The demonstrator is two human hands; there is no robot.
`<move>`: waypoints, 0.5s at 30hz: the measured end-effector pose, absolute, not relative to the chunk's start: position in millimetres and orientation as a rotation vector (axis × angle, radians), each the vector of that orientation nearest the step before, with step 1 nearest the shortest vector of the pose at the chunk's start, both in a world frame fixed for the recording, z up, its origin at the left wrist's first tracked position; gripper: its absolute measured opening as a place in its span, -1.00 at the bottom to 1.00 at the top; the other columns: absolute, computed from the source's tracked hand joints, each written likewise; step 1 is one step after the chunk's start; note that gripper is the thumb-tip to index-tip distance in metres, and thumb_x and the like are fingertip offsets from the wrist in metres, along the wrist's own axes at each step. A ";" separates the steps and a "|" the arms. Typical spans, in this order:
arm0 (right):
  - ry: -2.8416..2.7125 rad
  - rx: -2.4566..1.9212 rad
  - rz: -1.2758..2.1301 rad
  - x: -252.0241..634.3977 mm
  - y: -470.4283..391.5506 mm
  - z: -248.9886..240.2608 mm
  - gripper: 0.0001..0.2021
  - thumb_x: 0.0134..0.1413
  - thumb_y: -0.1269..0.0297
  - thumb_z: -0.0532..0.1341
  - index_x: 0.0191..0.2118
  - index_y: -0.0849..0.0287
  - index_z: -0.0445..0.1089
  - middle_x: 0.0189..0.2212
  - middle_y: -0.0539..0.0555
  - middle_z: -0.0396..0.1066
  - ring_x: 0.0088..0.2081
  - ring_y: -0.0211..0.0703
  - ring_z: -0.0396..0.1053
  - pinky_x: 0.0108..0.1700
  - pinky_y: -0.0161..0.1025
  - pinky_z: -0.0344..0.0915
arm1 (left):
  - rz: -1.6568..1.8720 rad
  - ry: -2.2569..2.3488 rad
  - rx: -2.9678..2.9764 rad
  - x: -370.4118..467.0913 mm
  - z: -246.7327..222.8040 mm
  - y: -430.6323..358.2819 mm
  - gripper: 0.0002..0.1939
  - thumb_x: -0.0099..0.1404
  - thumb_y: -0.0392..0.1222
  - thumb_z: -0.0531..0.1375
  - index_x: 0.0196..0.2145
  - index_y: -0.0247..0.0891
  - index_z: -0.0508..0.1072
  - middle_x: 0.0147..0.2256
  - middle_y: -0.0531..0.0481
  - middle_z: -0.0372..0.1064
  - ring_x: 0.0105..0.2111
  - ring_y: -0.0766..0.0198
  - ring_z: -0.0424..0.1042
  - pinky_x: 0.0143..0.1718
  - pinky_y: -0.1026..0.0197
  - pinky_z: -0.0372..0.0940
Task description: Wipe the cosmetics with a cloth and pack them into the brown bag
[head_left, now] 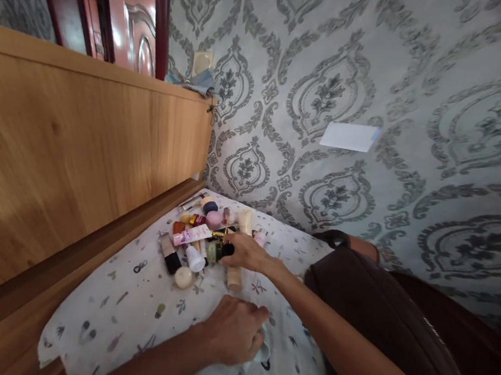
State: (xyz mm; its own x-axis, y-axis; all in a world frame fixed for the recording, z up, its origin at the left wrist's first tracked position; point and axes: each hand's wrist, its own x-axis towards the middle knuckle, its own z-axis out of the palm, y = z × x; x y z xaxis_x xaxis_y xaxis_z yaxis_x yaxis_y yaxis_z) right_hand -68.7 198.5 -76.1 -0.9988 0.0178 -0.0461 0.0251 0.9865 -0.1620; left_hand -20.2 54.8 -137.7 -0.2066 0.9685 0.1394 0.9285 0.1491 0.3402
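Over a pile of cosmetics, my right hand [246, 251] has its fingers closed around the black cap of a small green bottle [214, 251]. A pink-and-white tube [192, 235] lies just left of it, and a white bottle [195, 259] is tilted below. Nearer to me, my left hand [235, 332] is closed in a fist on a pale cloth [262, 353], mostly hidden beneath it. Around the right hand lie a foundation bottle with a black cap [169, 253], a round cream-coloured jar [183, 277], a beige tube [234, 278] and a pink round item [214, 219].
The items lie on a white patterned cloth [130, 312]. A wooden panel [88, 152] rises along the left side. A dark brown bag [366, 319] stands at the right, under my right forearm. Patterned wallpaper with a white card [349, 136] is behind.
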 end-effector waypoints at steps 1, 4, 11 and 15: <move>3.071 0.013 -0.287 -69.2 199.8 -76.6 -0.61 -0.08 0.17 0.40 -0.10 0.22 0.47 -0.21 0.12 0.51 -0.19 -0.03 0.42 -0.23 -0.27 0.21 | 0.535 2.292 1.900 -20.3 -137.4 54.9 -0.77 0.27 -0.21 0.07 -0.13 -0.23 0.40 -0.25 -0.09 0.56 -0.28 0.03 0.57 -0.28 0.06 0.40; 3.013 -0.044 -0.369 -71.7 200.5 -80.2 -0.60 -0.14 0.10 0.43 -0.16 0.20 0.49 -0.26 0.07 0.49 -0.22 -0.07 0.40 -0.27 -0.30 0.21 | 0.521 2.292 1.891 -20.4 -135.6 54.9 -0.78 0.27 -0.21 0.06 -0.14 -0.23 0.40 -0.25 -0.08 0.56 -0.27 0.03 0.57 -0.27 0.06 0.41; 2.858 -0.167 -0.465 -85.8 203.9 -79.9 -0.52 -0.37 0.04 0.50 -0.27 0.21 0.53 -0.37 0.02 0.49 -0.32 -0.12 0.39 -0.33 -0.32 0.24 | 0.511 2.278 1.886 -20.5 -132.4 54.2 -0.77 0.27 -0.21 0.05 -0.16 -0.26 0.41 -0.26 -0.09 0.55 -0.29 0.00 0.57 -0.28 0.02 0.42; 2.802 -0.153 -0.452 -111.9 233.7 -67.1 -0.69 0.00 0.06 0.36 -0.27 0.22 0.56 -0.42 0.00 0.51 -0.38 -0.21 0.45 -0.35 -0.35 0.32 | 0.533 2.266 1.898 -21.3 -134.2 54.2 -0.77 0.27 -0.21 0.05 -0.14 -0.26 0.40 -0.26 -0.08 0.55 -0.30 0.01 0.56 -0.31 0.04 0.41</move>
State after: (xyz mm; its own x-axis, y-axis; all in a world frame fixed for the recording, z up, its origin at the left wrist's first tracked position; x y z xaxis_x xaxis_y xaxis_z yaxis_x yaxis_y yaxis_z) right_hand -111.9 233.7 -67.1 -0.9500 -0.1507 -0.2735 -0.0571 0.9449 -0.3223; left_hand -21.3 54.2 -134.2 -0.1958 0.9733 0.1194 0.9245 0.1426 0.3534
